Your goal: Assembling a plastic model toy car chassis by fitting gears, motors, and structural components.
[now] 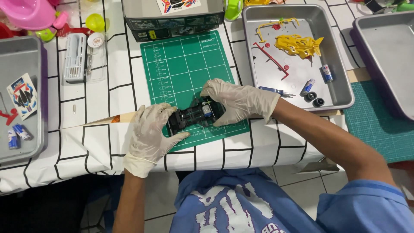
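Both gloved hands grip a black toy car chassis lying on the near edge of the green cutting mat on the counter. The left hand has its fingers clamped around the chassis's left end; the right hand has its fingers curled over the right end, likely pressing on a battery seated there. Right of the mat, a metal tray holds a yellow car body, red sprue, batteries and small wheels.
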